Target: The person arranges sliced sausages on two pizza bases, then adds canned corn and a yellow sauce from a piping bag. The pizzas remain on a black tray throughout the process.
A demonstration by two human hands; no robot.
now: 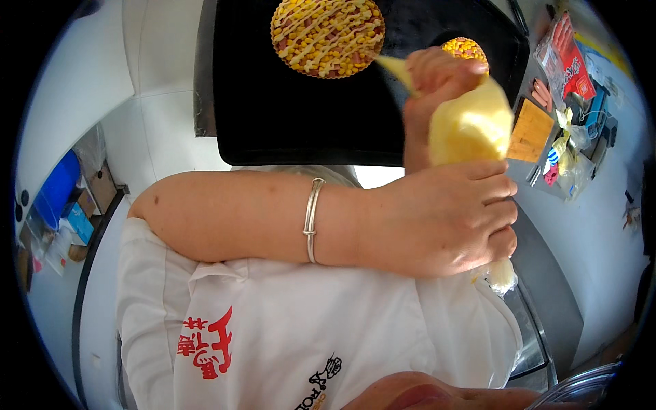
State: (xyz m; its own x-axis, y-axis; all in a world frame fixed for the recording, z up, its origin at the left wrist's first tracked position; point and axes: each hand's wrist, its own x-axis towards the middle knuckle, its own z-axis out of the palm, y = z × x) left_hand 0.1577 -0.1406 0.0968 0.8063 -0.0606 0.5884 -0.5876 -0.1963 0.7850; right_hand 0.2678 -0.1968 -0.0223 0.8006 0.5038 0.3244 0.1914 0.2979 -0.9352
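My left hand (444,219), a silver bangle on its wrist, is closed around the back end of a piping bag (471,126) full of pale yellow sauce. Farther forward, my right hand (437,75) grips the bag near its tip; its forearm is mostly hidden behind my left hand. The bag's narrow tip points left, at the right edge of a round pizza (328,37) topped with corn and pink meat bits and striped with pale sauce. A smaller corn-topped pizza (466,49) is partly hidden beyond my right hand. Both pizzas lie on a black baking tray (301,123).
On the right lie a wooden board (531,130), pink sausages (542,93), a red-and-clear package (574,68) and crumpled plastic bags (577,171). At the far left, a blue tub (58,191) and a light blue box (80,222) stand on a lower shelf.
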